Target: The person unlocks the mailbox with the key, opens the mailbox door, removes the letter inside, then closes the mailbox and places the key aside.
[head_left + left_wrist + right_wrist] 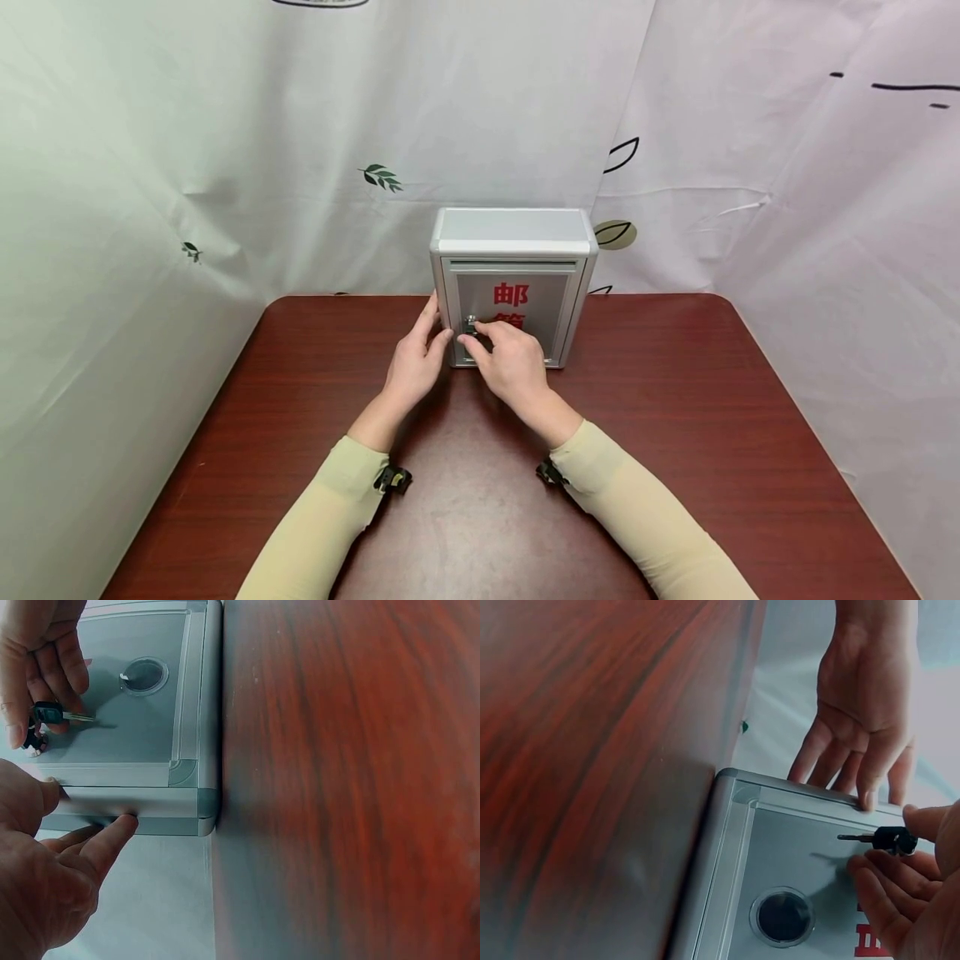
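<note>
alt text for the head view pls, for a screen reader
A person's right hand is at the lock on the front of a silver mailbox marked with red characters, while the left hand touches its side. The mailbox stands on a reddish-brown table before leaf-printed white fabric.

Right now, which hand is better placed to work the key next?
Likely your right hand: it's right at the key, while your left hand touches the side of the metal box.

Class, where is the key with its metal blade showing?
In the right wrist view, the key is right of centre, before the silver box's front, just below the left hand and beside the right hand.
</note>
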Demonstrator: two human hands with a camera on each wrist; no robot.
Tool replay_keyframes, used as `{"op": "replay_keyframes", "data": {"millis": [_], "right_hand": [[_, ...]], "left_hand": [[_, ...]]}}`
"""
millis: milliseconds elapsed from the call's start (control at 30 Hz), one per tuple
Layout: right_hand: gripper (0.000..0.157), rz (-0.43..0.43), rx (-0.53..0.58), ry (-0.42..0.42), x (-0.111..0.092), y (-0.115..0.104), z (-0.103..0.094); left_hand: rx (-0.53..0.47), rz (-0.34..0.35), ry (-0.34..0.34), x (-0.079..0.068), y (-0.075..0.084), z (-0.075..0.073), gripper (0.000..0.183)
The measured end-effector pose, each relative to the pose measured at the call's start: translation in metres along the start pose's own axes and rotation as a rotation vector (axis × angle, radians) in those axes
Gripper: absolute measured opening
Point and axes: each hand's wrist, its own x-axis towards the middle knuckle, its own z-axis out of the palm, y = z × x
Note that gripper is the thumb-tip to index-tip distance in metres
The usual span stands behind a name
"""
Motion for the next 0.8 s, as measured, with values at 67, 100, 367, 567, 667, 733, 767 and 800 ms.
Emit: {"op": "replay_keyframes", "data": {"millis": [67, 100, 367, 567, 667, 733, 767, 800], "right_hand": [[0.033, 0.006, 0.011, 0.004, 0.0001, -0.0006, -0.0003], [0.033, 0.009, 0.016, 0.006, 0.0001, -0.0009, -0.0004], [0.03, 0.05, 0.061, 0.011, 0.0011, -0.0035, -0.0009], [0.03, 0.09, 0.083, -0.003, 0.0001, -0.0044, 0.0008], [0.03, 0.092, 0.089, 0.006, -0.0006, -0.004, 0.0021], [0.03, 0.094, 0.094, 0.014, -0.0011, -0.0035, 0.0029], [0.03, 0.095, 0.098, 0.019, -0.0013, -0.0032, 0.0032], [0.03, 0.097, 0.103, 0.023, -0.0013, -0.003, 0.0035]], "left_hand": [[0.001, -0.002, -0.001, 0.0003, 0.0007, -0.0001, 0.075], [0.001, -0.002, -0.001, 0.0003, 0.0009, -0.0001, 0.074], [0.009, -0.001, 0.003, 0.0002, 0.0018, -0.0006, 0.074], [0.004, 0.008, 0.002, 0.0001, 0.0019, -0.0003, 0.074], [0.004, 0.006, -0.001, 0.0001, 0.0016, -0.0002, 0.073], [0.005, 0.003, -0.003, 0.0003, 0.0015, -0.0001, 0.073], [0.006, 0.0, -0.003, 0.0004, 0.0016, -0.0002, 0.073], [0.005, -0.002, -0.004, 0.0006, 0.0017, -0.0002, 0.073]]}}
